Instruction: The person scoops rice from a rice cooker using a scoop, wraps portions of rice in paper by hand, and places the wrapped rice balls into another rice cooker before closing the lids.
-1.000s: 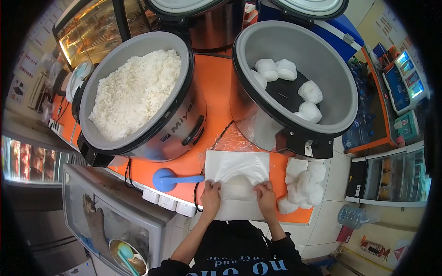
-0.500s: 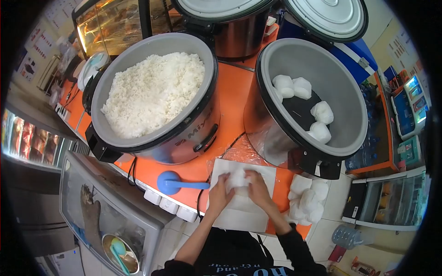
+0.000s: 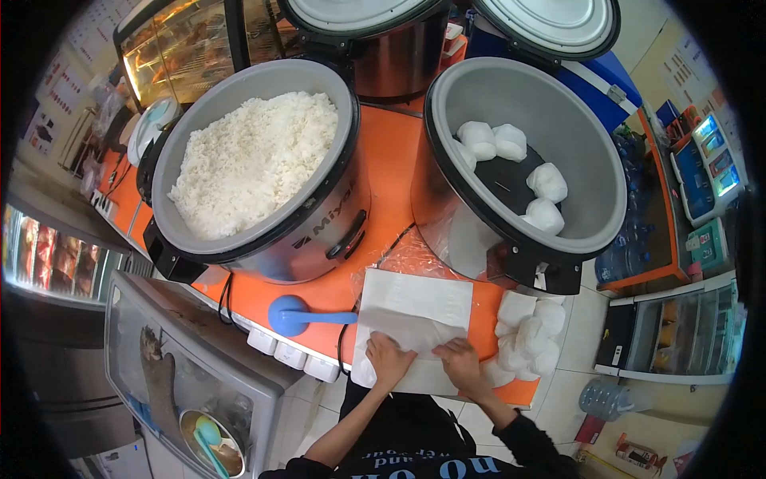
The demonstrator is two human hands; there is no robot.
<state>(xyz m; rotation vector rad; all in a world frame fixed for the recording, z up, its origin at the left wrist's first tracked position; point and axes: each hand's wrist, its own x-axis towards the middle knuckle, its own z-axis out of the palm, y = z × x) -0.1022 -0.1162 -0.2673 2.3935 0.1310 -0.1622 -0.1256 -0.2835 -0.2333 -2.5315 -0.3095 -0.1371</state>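
A stack of white paper sheets [image 3: 415,289] lies on the orange counter in front of me. A loose greyish flap of the top sheet [image 3: 415,331] stretches across the middle of the stack. My left hand [image 3: 388,361] has its fingers curled on the flap's near left part, thumb pointing inward. On the near right part, my right hand [image 3: 463,367] pinches the same sheet. Anything under the flap is hidden. A blue rice scoop [image 3: 299,317] lies left of the paper.
A large cooker full of rice [image 3: 255,160] stands back left. An open cooker [image 3: 523,88] at back right holds several white wrapped bundles [image 3: 511,142]. More white wrapped bundles [image 3: 531,335] are heaped by my right hand. A grey lidded chest [image 3: 191,343] stands at left.
Both hands have drawn back toward me from a white lump in the middle of the paper. A flap of paper now covers that place. The whole view has shifted slightly.
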